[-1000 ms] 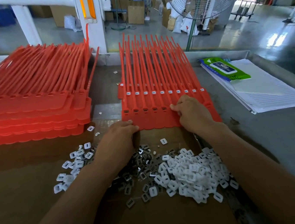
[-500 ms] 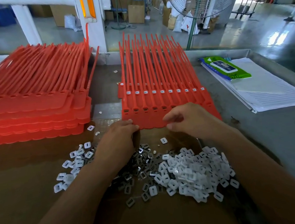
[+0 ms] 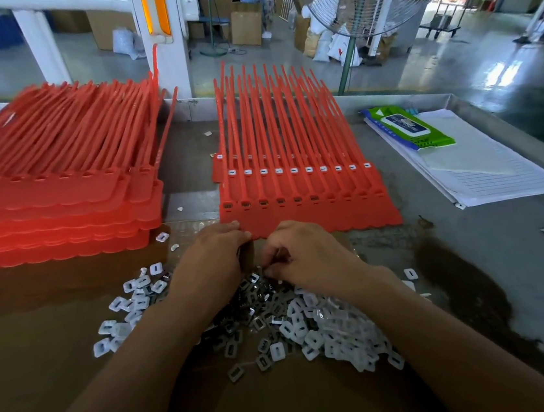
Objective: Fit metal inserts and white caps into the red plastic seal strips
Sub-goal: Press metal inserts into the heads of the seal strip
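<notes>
A sheet of red seal strips [image 3: 315,211] lies flat ahead of me on top of another sheet whose row of white caps [image 3: 293,170] shows behind it. Several sockets on its left side hold metal inserts [image 3: 263,202]; the ones to the right look unfilled. My left hand [image 3: 212,263] rests with curled fingers at the sheet's near edge; what it holds is hidden. My right hand [image 3: 307,256] has its fingertips pinched over the pile of metal inserts [image 3: 252,309]. Loose white caps [image 3: 332,331] lie heaped to the right of that pile.
A tall stack of red strip sheets [image 3: 57,210] stands at the left. More white caps [image 3: 129,306] lie scattered at the left. A green wipes pack [image 3: 407,126] sits on lined paper [image 3: 483,168] at the right. Brown cardboard [image 3: 43,350] covers the near table.
My right hand has drawn back from the red sheet's sockets down to the metal insert pile. My left hand has stayed at the sheet's near edge.
</notes>
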The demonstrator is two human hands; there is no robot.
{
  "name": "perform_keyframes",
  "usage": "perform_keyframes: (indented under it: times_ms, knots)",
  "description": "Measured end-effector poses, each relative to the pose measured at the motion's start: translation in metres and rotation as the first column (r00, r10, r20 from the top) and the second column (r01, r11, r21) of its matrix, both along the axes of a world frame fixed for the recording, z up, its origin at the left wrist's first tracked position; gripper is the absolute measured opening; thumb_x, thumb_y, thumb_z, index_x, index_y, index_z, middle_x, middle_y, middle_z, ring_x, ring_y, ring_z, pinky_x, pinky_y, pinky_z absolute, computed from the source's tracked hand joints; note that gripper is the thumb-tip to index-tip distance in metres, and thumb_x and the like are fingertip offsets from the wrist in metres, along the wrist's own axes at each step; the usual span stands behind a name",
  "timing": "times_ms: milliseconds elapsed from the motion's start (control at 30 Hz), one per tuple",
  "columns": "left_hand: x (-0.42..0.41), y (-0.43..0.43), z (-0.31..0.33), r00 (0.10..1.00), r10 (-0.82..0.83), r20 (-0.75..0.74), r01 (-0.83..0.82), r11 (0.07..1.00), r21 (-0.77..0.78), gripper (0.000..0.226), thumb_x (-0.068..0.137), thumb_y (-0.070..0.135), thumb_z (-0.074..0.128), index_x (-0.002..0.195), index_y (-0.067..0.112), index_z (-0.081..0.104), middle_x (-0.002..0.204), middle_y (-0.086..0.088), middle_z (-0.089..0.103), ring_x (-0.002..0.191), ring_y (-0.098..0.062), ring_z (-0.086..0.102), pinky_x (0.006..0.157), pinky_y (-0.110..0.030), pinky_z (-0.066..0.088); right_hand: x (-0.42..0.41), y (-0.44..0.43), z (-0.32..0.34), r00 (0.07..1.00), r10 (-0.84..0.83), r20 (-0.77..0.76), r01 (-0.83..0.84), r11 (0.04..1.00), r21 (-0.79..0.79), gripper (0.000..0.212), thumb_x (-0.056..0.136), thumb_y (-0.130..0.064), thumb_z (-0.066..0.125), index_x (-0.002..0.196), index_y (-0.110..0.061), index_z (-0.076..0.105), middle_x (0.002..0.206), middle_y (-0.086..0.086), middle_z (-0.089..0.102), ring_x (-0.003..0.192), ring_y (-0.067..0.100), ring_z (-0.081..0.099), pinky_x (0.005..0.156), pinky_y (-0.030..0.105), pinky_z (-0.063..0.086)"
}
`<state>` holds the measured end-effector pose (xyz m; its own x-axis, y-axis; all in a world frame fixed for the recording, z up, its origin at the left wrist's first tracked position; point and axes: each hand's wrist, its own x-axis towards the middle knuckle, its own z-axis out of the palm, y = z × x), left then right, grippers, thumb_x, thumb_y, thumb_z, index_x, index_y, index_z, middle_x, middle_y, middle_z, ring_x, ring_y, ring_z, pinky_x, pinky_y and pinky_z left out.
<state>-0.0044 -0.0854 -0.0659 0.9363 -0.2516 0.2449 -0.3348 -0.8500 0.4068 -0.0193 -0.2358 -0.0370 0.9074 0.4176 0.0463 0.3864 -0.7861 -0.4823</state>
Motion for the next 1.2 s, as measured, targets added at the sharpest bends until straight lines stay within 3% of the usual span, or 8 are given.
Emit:
perform_keyframes:
  times_ms: [133,267,400,500,667,800,1100,1200]
  knots:
    - [0.0,0.0,-0.001,1.0,0.002,0.006,-0.002,1.0,0.0,0.039,0.084,0.004,0.049,0.121,0.014,0.057,0.135,-0.005,0.048,0.126,-0.018,0.039,0.102,-0.024,0.027,0.0,-0.002,-0.002,1.0,-0.004,-0.019,0.006,0.998,0.067,0.019,0.08,-0.011,0.065,0.073,-0.024,0.054,0.076,-0.016,0.048,0.071,0.001,0.048,0.064,0.016,0.037]
    - [0.0,0.0,-0.003,1.0,0.021,0.007,-0.021,1.0,-0.011,0.038,0.085,0.003,0.048,0.12,0.016,0.058,0.134,-0.005,0.049,0.125,-0.018,0.04,0.102,-0.026,0.028,-0.001,-0.009,0.004,0.997,-0.057,-0.054,0.068,0.971,0.227,0.024,0.086,-0.005,0.055,0.073,-0.024,0.047,0.071,-0.011,0.057,0.065,-0.008,0.052,0.056,0.008,0.041]
    - [0.0,0.0,-0.003,0.999,0.035,-0.006,-0.035,0.999,-0.022,0.037,0.086,0.005,0.047,0.12,0.017,0.058,0.135,-0.003,0.048,0.125,-0.018,0.04,0.102,-0.027,0.028,0.002,-0.022,0.012,0.991,-0.126,-0.046,0.134,0.953,0.273,0.023,0.083,-0.007,0.061,0.073,-0.026,0.053,0.077,-0.008,0.061,0.074,0.004,0.057,0.064,0.012,0.043]
    - [-0.001,0.0,-0.003,0.999,0.037,-0.005,-0.037,0.999,-0.018,0.038,0.087,0.005,0.045,0.12,0.018,0.058,0.135,-0.002,0.047,0.125,-0.018,0.04,0.103,-0.028,0.029,0.003,-0.034,0.015,0.984,-0.166,-0.065,0.178,0.94,0.29,0.02,0.08,-0.01,0.066,0.072,-0.026,0.058,0.074,-0.011,0.062,0.073,0.001,0.057,0.069,0.012,0.046]
    - [-0.001,-0.001,-0.002,0.999,0.039,-0.023,-0.04,0.999,-0.023,0.039,0.087,0.003,0.043,0.121,0.018,0.057,0.137,-0.003,0.046,0.126,-0.018,0.039,0.103,-0.029,0.029,0.005,-0.047,0.016,0.956,-0.236,-0.175,0.29,0.861,0.419,0.017,0.083,-0.002,0.062,0.074,-0.016,0.06,0.073,0.002,0.066,0.066,0.01,0.062,0.064,0.022,0.055]
    - [-0.001,0.0,-0.002,0.999,0.04,-0.032,-0.041,0.999,-0.023,0.039,0.088,0.004,0.043,0.122,0.018,0.056,0.137,-0.002,0.045,0.127,-0.018,0.038,0.104,-0.029,0.028,0.008,-0.053,0.015,0.933,-0.316,-0.175,0.36,0.84,0.405,0.015,0.089,-0.007,0.055,0.078,-0.017,0.055,0.074,0.002,0.066,0.061,0.007,0.061,0.055,0.016,0.049]
    - [-0.002,0.0,-0.001,0.998,0.046,-0.032,-0.046,0.999,-0.008,0.04,0.088,0.004,0.044,0.124,0.02,0.054,0.138,-0.001,0.044,0.128,-0.016,0.036,0.104,-0.028,0.027,0.019,-0.062,0.011,0.899,-0.425,-0.105,0.434,0.831,0.348,0.022,0.08,-0.002,0.062,0.075,-0.023,0.057,0.081,-0.002,0.063,0.072,0.015,0.063,0.067,0.032,0.056]
    - [-0.002,0.0,-0.001,0.998,0.047,-0.029,-0.047,0.999,-0.01,0.04,0.088,0.004,0.044,0.124,0.02,0.054,0.138,0.001,0.044,0.128,-0.015,0.036,0.103,-0.027,0.027,0.026,-0.064,0.013,0.891,-0.44,-0.109,0.448,0.82,0.355,0.025,0.08,-0.002,0.062,0.078,-0.026,0.058,0.082,-0.001,0.064,0.072,0.014,0.063,0.062,0.026,0.055]
